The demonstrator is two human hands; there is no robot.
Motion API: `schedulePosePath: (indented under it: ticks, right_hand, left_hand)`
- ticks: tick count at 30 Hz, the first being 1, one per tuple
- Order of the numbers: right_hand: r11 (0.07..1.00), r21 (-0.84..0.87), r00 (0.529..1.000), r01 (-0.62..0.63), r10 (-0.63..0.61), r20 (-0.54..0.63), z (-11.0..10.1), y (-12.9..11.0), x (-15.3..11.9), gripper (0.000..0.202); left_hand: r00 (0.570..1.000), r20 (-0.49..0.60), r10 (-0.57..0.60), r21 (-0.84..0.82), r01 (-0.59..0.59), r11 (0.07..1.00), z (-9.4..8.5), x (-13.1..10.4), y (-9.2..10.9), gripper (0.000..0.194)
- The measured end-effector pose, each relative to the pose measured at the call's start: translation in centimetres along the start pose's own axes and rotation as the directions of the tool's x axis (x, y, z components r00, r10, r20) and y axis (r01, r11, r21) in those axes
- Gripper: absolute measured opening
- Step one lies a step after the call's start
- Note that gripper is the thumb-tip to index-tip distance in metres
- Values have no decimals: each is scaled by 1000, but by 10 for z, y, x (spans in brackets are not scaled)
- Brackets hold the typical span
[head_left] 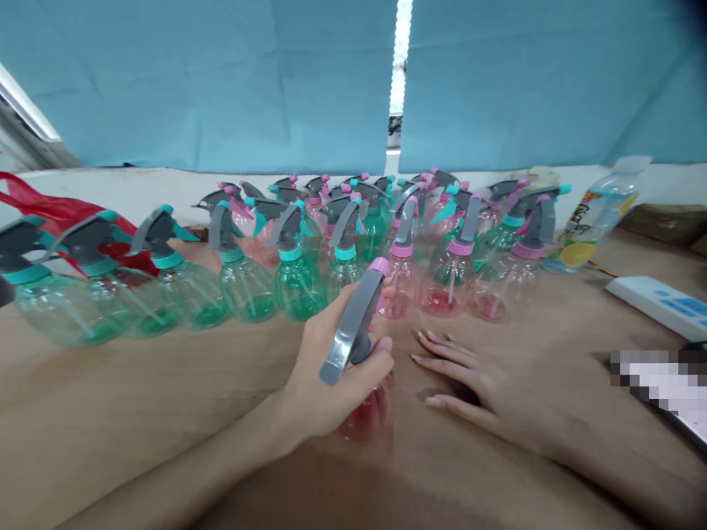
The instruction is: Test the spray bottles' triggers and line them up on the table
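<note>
My left hand (325, 368) is wrapped round the neck of a pink spray bottle (369, 418) with a grey trigger head and pink nozzle tip. That bottle is near the middle of the table, its lower part showing below my fingers. My right hand (469, 375) lies palm down on the tabletop to the right, fingers spread, holding nothing. Just beyond my hands is a front row of spray bottles: green ones (301, 291) with turquoise collars on the left, pink ones (448, 287) with pink collars on the right.
More spray bottles crowd behind the front row. A clear drink bottle (599, 213) with a lemon label stands at the right, near a white power strip (660, 303) and a blurred-out device (671, 386). A red plastic bag (71, 221) lies behind the left bottles. Blue curtains (193, 88) hang at the back.
</note>
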State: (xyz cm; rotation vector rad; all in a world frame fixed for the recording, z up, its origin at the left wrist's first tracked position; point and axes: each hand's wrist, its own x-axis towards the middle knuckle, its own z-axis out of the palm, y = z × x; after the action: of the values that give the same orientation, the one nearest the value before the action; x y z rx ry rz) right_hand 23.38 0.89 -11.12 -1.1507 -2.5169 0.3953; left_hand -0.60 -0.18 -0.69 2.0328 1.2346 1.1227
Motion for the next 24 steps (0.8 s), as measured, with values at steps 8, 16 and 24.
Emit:
schedulePosePath:
  ticks: [8,16,24]
  right_hand:
    - [1000,-31,999,2,-1,39,1,2,0,52]
    - [1000,-22,1000,-3,4,30,-1,1,0,52]
    - [1000,-29,1000,1,-1,10,3,1,0,51]
  left_hand:
    - [1000,-10,-2,9,2,1000,0,1,1,17]
    - [1000,-16,19,36,-18,999,0,1,1,14]
    - [999,3,43,104,-43,994,-4,2,5,19]
